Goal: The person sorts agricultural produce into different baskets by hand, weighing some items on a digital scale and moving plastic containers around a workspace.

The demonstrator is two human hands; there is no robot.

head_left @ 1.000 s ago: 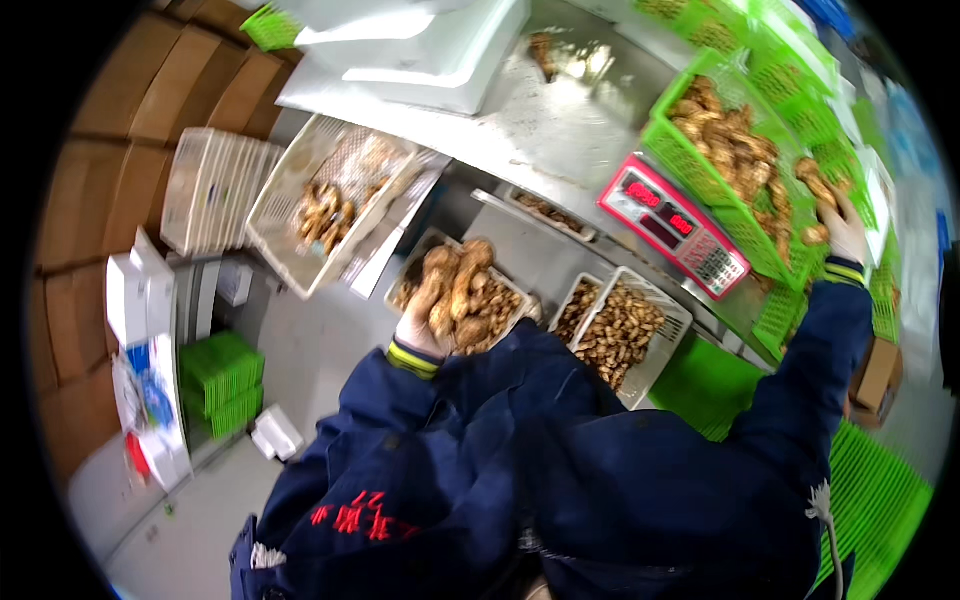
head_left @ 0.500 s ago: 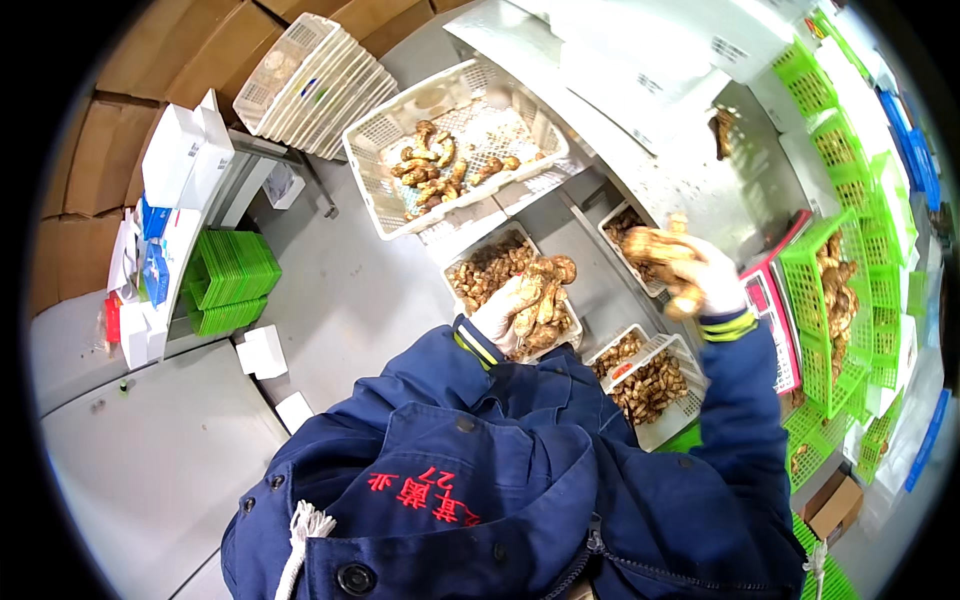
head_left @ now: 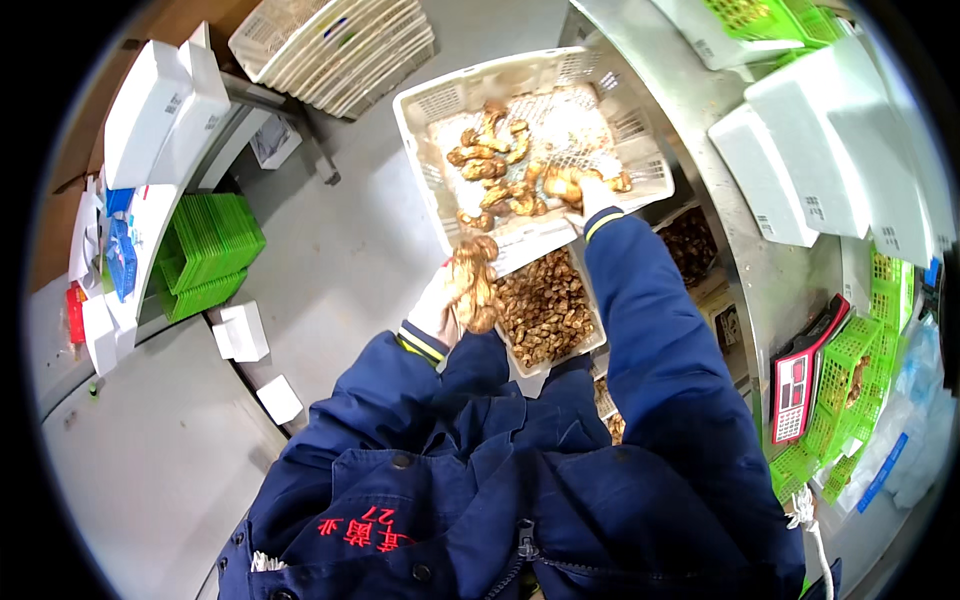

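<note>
In my left hand (head_left: pixel 434 306) a bunch of brown, thick-stemmed mushrooms (head_left: pixel 474 283) is gripped, just outside the near left corner of a large white plastic basket (head_left: pixel 440 215). My right hand (head_left: pixel 597 194) reaches over that basket's near right side, its fingers round light brown mushrooms (head_left: pixel 563 184); they are slightly blurred and partly covered by the hand. Several curved mushrooms (head_left: pixel 483 168) lie loose on the left part of the basket's bottom. Below it, close to my legs, stands a white crate (head_left: pixel 597 318) full of small brown mushrooms (head_left: pixel 545 305).
A metal counter (head_left: pixel 690 130) curves along the right, bearing white foam boxes (head_left: pixel 800 150), a red scale (head_left: pixel 797 385) and green baskets (head_left: pixel 850 375). Stacked white baskets (head_left: pixel 340 50) stand at the far left, green crates (head_left: pixel 210 255) below them. Another mushroom crate (head_left: pixel 690 245) sits partly under the counter.
My view has turned to the right. My right hand has gone from beside the counter to the large white basket with its mushrooms. My left hand, still holding its bunch, has come nearer that basket.
</note>
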